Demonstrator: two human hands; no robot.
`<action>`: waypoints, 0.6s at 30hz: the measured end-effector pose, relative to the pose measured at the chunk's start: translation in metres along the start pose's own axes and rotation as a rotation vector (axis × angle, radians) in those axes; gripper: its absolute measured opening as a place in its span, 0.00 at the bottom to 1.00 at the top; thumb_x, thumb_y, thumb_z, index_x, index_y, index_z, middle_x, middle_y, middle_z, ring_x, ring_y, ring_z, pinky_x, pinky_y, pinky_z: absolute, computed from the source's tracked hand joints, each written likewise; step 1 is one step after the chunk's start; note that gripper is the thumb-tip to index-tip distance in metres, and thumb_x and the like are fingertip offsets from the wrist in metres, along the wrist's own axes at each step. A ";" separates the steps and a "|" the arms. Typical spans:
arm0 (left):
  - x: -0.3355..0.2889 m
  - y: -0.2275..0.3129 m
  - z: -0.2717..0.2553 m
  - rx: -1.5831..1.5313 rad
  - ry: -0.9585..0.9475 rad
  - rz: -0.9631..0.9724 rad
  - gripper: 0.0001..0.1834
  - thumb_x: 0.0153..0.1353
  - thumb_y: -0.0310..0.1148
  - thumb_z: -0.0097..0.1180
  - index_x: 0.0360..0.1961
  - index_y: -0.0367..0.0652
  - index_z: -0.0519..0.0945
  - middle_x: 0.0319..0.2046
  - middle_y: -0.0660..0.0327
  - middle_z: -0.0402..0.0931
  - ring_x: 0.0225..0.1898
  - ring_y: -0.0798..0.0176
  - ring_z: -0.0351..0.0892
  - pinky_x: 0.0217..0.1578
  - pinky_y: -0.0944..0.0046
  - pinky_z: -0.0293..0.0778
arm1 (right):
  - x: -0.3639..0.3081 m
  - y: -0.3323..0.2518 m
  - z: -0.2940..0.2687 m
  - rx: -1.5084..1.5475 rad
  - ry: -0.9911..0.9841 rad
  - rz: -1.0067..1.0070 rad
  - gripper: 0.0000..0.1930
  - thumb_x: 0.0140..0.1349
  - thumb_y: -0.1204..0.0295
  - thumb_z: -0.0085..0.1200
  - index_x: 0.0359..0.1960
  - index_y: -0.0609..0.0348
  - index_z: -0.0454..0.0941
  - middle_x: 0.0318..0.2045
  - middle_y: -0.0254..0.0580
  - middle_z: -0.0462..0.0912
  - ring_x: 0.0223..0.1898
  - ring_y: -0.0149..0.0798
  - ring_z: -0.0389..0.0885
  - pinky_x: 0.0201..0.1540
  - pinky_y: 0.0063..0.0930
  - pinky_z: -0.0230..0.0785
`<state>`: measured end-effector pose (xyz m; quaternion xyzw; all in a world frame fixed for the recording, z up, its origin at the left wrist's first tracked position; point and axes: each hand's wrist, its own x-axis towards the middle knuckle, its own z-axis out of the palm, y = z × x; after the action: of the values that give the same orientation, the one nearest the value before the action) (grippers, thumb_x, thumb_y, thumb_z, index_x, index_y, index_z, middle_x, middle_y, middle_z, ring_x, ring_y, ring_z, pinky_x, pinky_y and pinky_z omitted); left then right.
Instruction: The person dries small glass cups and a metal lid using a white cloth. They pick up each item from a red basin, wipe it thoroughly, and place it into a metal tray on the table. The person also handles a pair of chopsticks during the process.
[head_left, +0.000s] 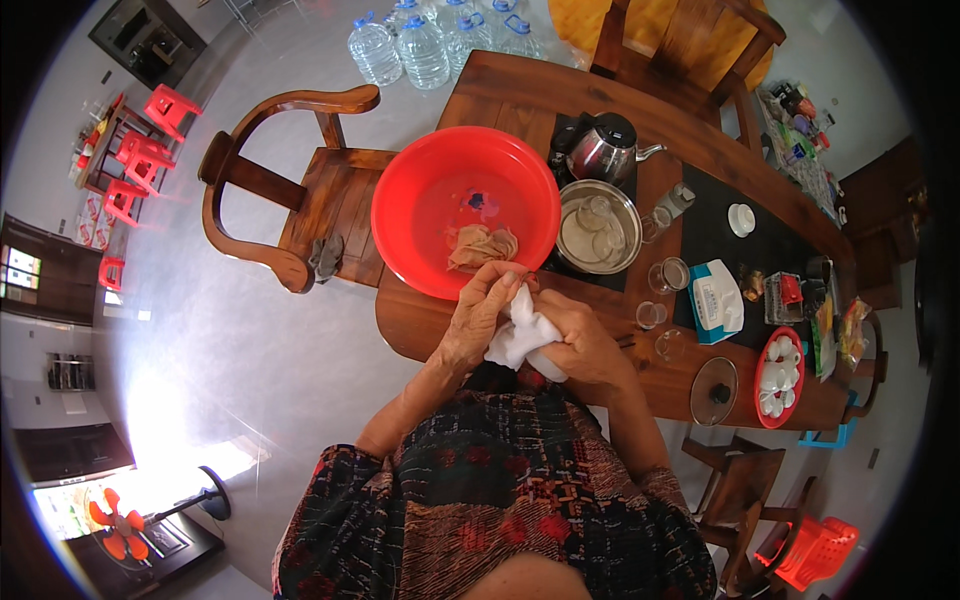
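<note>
Wooden worktop (pixel 430 332), brown, stretching from the person's front away to the right; dark runners laid along it. Wooden armchair (pixel 335 205) to its left, a small grey cloth (pixel 325 257) on the seat. Large red basin (pixel 415 165) on the worktop's left end, its rim reaching over toward the chair; tan cloth (pixel 484 246) crumpled inside, near side, with a purple-pink patch on the bottom beyond it. Steel pot (pixel 600 266) just right of the basin, clear glass cups lying in it. Kettle (pixel 598 155), steel with black lid, behind the pot, spout pointing right. Farther right: red tray (pixel 784 332) of white cups, blue-and-white tissue box (pixel 709 302), round glass lid (pixel 714 391) with dark knob lying near the worktop's edge. Left hand (pixel 484 315) and right hand (pixel 588 338) meet in front of the basin's near rim. White cloth (pixel 522 335) bunched between them, above the near edge; right grip clamped on it, left grip closed at its upper end. Several clear drinking glasses (pixel 669 275) stand to the right. Tiny reddish-dark item (pixel 531 282) at the left fingertips; too small to identify.
</note>
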<state>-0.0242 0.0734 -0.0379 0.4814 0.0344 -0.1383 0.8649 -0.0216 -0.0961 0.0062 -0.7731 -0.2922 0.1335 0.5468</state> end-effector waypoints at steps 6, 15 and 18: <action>-0.001 0.009 0.010 -0.039 -0.016 0.053 0.18 0.68 0.44 0.44 0.45 0.39 0.73 0.37 0.66 0.72 0.40 0.74 0.69 0.42 0.72 0.68 | 0.007 -0.007 0.013 -0.505 0.408 -0.094 0.20 0.44 0.79 0.58 0.42 0.52 0.81 0.40 0.44 0.72 0.41 0.47 0.75 0.41 0.35 0.71; -0.004 0.008 0.000 0.286 0.023 0.199 0.20 0.68 0.47 0.44 0.41 0.39 0.74 0.31 0.66 0.73 0.32 0.74 0.70 0.34 0.72 0.68 | 0.000 -0.012 0.023 -0.647 0.125 0.006 0.17 0.49 0.71 0.55 0.44 0.48 0.79 0.34 0.43 0.68 0.35 0.45 0.73 0.35 0.39 0.70; -0.002 0.008 -0.001 0.152 0.095 0.007 0.21 0.67 0.49 0.44 0.40 0.39 0.74 0.30 0.64 0.74 0.31 0.73 0.71 0.32 0.71 0.70 | -0.004 -0.010 0.021 -0.314 0.040 0.041 0.17 0.49 0.73 0.54 0.44 0.53 0.77 0.34 0.44 0.69 0.35 0.48 0.74 0.36 0.38 0.69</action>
<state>-0.0241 0.0790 -0.0319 0.5516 0.0629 -0.1146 0.8238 -0.0391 -0.0804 0.0068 -0.8575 -0.2828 0.0817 0.4220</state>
